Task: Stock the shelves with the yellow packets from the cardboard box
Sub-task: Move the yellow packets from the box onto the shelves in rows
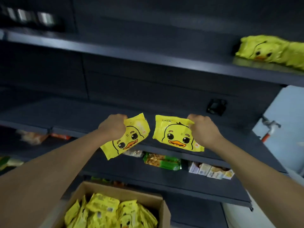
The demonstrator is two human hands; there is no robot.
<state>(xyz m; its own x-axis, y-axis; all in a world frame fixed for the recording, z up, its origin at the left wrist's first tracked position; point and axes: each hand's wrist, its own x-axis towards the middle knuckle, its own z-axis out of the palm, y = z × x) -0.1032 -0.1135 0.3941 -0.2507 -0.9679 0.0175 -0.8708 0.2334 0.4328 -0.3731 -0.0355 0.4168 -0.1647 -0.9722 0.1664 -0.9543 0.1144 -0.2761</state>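
My left hand (113, 127) grips a yellow duck-face packet (130, 139) by its top edge, and the packet hangs tilted. My right hand (202, 129) holds a second yellow duck packet (176, 135) by its upper right corner. Both packets hang in front of the middle dark shelf (74, 116). Below, at the bottom of the view, an open cardboard box (164, 209) holds several more yellow packets (105, 211). On the upper shelf (148, 58), at the far right, lie more yellow duck packets (269, 50).
Lower shelves carry a green snack packet (162, 161), several small white boxes (212, 171) and orange packets (32, 137) at the left. A small black object (216, 106) sits at the back of the middle shelf. A pale wall (286, 116) stands at the right.
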